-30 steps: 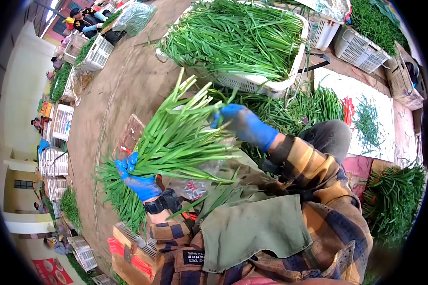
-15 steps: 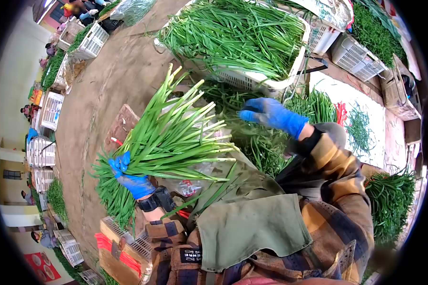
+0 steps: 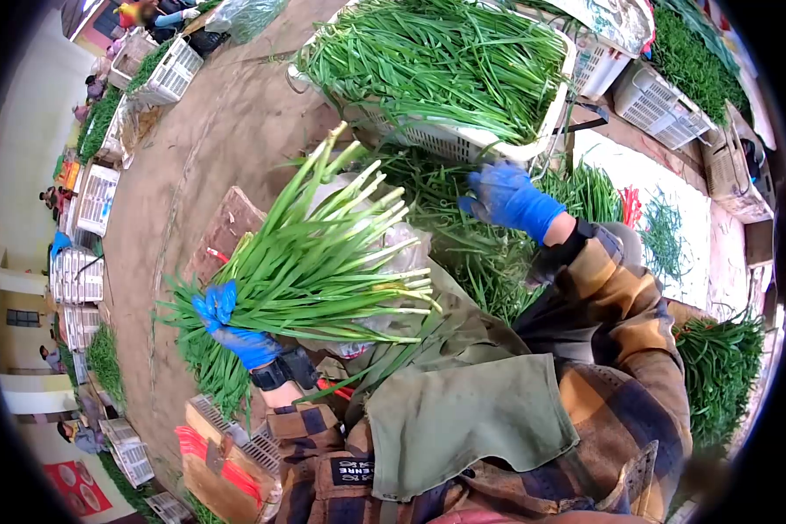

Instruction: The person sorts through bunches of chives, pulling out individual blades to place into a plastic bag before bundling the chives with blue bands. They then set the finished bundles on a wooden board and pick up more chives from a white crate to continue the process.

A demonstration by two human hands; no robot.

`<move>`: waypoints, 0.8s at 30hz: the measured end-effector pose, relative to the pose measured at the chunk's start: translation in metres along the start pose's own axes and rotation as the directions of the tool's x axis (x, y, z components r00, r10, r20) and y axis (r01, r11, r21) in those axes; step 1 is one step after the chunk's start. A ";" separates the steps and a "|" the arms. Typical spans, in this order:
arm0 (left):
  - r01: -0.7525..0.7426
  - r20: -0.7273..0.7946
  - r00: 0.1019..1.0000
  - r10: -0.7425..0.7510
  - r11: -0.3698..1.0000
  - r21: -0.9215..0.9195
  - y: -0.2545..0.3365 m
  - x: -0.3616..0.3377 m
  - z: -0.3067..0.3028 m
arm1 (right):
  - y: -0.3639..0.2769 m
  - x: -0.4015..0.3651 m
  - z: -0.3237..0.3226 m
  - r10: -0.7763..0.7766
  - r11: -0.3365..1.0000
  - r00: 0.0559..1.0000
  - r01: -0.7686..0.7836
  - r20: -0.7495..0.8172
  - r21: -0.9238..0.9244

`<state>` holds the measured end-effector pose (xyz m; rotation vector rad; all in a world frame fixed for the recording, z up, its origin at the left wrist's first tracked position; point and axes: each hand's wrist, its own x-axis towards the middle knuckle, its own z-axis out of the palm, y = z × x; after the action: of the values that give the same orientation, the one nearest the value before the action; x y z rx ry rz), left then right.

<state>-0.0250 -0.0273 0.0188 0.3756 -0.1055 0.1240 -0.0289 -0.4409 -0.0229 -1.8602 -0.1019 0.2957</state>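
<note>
A thick bunch of garlic chives [image 3: 314,271] is in my gloved left hand [image 3: 236,327], whose blue fingers wrap round its leafy part. The pale stem ends fan out up and to the right, above my lap. My gloved right hand [image 3: 508,203] is apart from the bunch, just below the front of the full crate. Its fingers are loosely bent and somewhat blurred, and I see nothing held in them. Beneath it lies a heap of loose green leaves [image 3: 480,262].
A white crate [image 3: 546,144] heaped with chives stands ahead. On the right are a white board [image 3: 672,253] with red ties [image 3: 630,206] and a dark green pile [image 3: 716,375]. A wooden box [image 3: 223,472] with red strips sits lower left. People work among crates far left.
My right hand has shifted slightly right, and its fingers have curled more. The bunch in my left hand has tilted and moved slightly; the left hand keeps its hold.
</note>
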 end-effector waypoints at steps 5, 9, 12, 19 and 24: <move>0.119 0.169 0.978 -0.119 0.993 0.010 -0.016 0.003 0.013 | -0.042 0.007 0.044 -0.160 0.983 0.983 0.149 0.095 0.111; 0.074 0.170 0.982 -0.083 0.996 0.057 -0.015 0.002 0.019 | -0.002 0.028 0.072 -0.015 0.997 0.993 0.006 -0.113 -0.072; 0.073 0.202 0.976 -0.080 0.996 0.046 -0.002 0.000 0.012 | 0.003 0.008 0.037 0.006 0.776 0.953 -0.196 -0.304 -0.599; 0.005 0.240 0.970 -0.048 0.984 0.177 -0.010 -0.006 0.037 | -0.041 -0.018 0.011 -0.324 0.905 0.940 0.342 -0.110 0.255; -0.007 0.311 0.946 -0.091 0.954 0.301 -0.017 -0.003 0.054 | -0.079 -0.028 0.038 -0.163 0.862 0.974 0.062 0.158 0.504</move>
<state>-0.0299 -0.0635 0.0617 0.7000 -0.4054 0.0334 -0.0589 -0.3872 0.0458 -1.3020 -0.2467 0.3831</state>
